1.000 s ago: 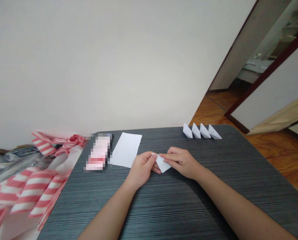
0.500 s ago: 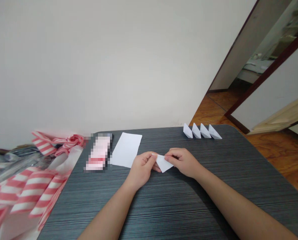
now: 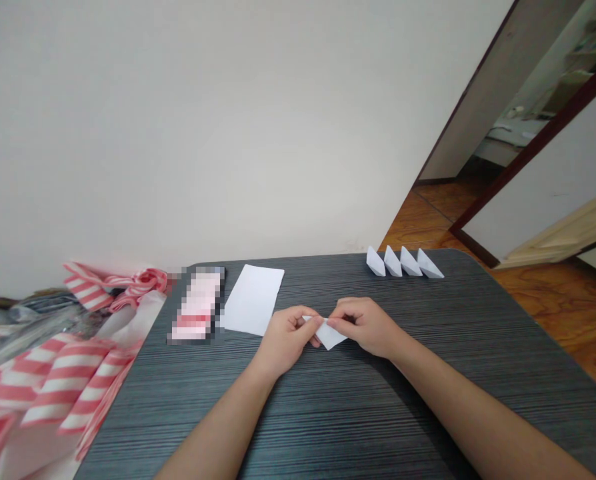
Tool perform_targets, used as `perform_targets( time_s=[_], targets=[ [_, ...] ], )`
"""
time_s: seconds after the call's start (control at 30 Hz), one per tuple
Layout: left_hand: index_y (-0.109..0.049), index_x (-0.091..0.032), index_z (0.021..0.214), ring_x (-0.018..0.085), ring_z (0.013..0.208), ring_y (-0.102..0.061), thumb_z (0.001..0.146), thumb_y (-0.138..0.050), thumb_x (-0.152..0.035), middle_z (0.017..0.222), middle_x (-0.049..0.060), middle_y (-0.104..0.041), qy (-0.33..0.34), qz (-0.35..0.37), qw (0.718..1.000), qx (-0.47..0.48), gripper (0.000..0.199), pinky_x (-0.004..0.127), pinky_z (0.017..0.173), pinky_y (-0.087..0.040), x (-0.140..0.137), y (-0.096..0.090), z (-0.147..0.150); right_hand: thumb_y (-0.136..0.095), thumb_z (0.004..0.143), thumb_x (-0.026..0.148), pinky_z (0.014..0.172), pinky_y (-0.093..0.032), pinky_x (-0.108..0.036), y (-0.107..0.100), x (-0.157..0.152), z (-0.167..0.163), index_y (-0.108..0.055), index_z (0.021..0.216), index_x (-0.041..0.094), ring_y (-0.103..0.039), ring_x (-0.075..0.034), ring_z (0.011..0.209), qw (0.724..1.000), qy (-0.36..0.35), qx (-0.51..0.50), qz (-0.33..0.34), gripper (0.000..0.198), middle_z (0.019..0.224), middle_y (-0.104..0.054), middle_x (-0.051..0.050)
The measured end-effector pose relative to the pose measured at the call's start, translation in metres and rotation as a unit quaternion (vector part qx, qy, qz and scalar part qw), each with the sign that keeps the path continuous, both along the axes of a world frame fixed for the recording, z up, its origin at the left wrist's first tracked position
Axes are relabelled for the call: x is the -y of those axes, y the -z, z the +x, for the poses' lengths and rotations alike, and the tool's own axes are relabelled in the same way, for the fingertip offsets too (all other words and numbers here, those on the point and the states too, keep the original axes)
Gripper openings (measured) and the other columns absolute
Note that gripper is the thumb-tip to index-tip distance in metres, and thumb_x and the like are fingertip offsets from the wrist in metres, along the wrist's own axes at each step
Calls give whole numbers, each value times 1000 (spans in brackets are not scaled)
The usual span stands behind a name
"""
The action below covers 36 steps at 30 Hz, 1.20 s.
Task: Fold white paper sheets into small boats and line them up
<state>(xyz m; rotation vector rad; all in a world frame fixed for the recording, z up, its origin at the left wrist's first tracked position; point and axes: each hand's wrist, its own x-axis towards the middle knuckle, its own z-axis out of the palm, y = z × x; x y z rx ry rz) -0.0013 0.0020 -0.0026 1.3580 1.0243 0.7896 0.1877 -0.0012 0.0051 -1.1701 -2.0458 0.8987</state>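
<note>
A small folded piece of white paper (image 3: 329, 338) is pinched between both hands, a corner pointing down toward me. My left hand (image 3: 287, 337) grips its upper left edge, thumb on top and fingers behind. My right hand (image 3: 365, 325) pinches the upper right edge, its thumb close to the left thumb. Part of the paper is hidden by the fingers. Several folded white paper boats (image 3: 402, 262) stand in a row at the table's far right edge. Flat white paper (image 3: 254, 299) lies just beyond my left hand.
The dark wood-grain table (image 3: 298, 413) stands against a pale wall (image 3: 258, 120). At its left lies a blurred-out, phone-shaped object (image 3: 197, 305). Red-and-white striped cloth (image 3: 71, 373) is heaped beside the table's left side. A doorway and wooden floor (image 3: 428, 217) are at the right.
My left thumb has moved right along the paper's top edge, closer to the right thumb. The paper has shifted slightly right and down. The other things have stayed where they were.
</note>
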Motion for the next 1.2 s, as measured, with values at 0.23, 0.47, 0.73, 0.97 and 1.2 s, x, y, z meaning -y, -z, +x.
perform_targets(
  time_s=[0.23,0.47,0.73,0.97,1.2],
  targets=[
    [-65,-14,80,14,57,-61,83,-50,-34,59,2,-65,4,42,999,-35,25,23,57,-45,2,-3,-2,-48,87,24,58,-39,-22,-1,1,-2,-64,72,15,-54,-12,62,999,5,-4,-43,24,66,-59,-1],
    [-66,-15,76,14,58,-60,84,-48,-33,59,2,-64,21,68,995,-65,26,24,60,-45,1,-5,-1,-52,84,22,55,-36,-22,1,1,-2,-62,69,15,-51,-11,58,999,13,17,-37,20,63,-57,1],
    [-59,-13,76,14,56,-61,86,-46,-34,60,2,-63,-3,5,1000,12,27,25,57,-49,0,-3,0,-50,85,20,58,-37,-22,-1,0,0,-59,67,15,-52,-12,60,1000,23,11,-3,21,63,-57,0],
    [-63,-16,71,14,58,-59,87,-42,-33,58,1,-63,3,113,989,-95,31,23,60,-44,3,-9,-2,-52,84,20,61,-39,-23,-2,1,-4,-62,73,16,-54,-13,64,1000,1,15,2,16,68,-58,-1],
    [-66,-17,77,13,55,-57,85,-47,-34,60,1,-63,19,139,981,-135,26,22,54,-40,6,-7,0,-53,83,19,58,-38,-23,-4,4,-6,-58,66,16,-51,-12,60,1000,-3,23,7,18,63,-54,1]
  ],
)
